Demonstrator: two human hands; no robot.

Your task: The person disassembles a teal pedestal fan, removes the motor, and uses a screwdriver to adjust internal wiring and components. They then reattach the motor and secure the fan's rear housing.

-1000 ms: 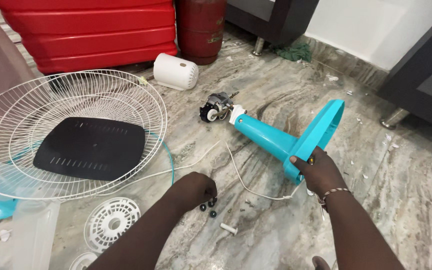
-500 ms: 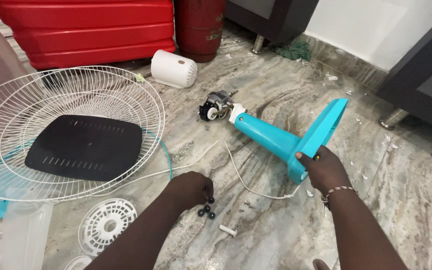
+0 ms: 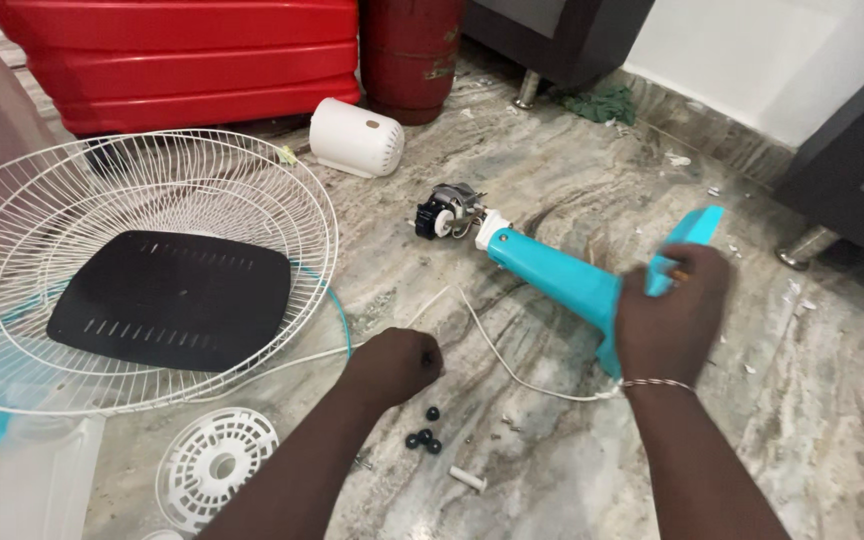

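My right hand (image 3: 672, 320) grips the wide end of a teal fan neck (image 3: 552, 275) that lies on the marble floor. A small bare motor (image 3: 447, 212) sticks out of its far end. A white cord (image 3: 512, 365) runs from under this hand toward the left. My left hand (image 3: 397, 365) is closed in a fist just above several small black round pieces (image 3: 424, 437) on the floor. Whether the fist holds anything is hidden. A short white peg (image 3: 467, 480) lies beside those pieces.
A white wire fan grille (image 3: 142, 270) with a black plate (image 3: 172, 300) in it lies at left. A white vented disc (image 3: 215, 468) sits near my left arm. A white motor cover (image 3: 355, 137), red case (image 3: 192, 60), red cylinder (image 3: 412, 50) and dark furniture leg (image 3: 802, 245) stand behind.
My left hand has lifted off the small black pieces and drawn up into a fist. My right hand has closed further over the teal neck's wide end.
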